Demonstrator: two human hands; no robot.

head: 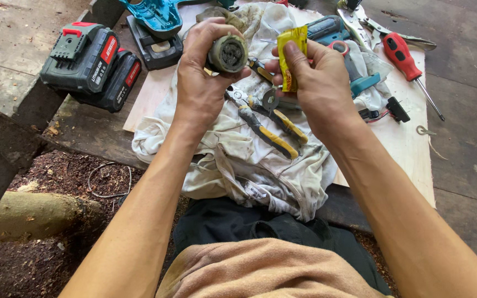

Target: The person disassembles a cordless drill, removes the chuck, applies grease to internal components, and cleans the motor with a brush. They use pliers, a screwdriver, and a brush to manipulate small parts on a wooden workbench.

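My left hand grips a grimy round motor part, fingers wrapped tight about its body, the open end turned toward me: a dark, greasy core inside a pale ring. My right hand pinches a small yellow sachet between thumb and forefinger, held upright just beside the part, not touching it. Both are raised above a stained white cloth spread over a pale board on the plank floor.

On the cloth below my hands: yellow-handled pliers and a metal washer (partly under my right wrist). Right of them, a red-handled screwdriver and a small black connector. To the left, two battery packs, green-grey with red trim, stacked side by side. A teal tool housing lies at the top edge.
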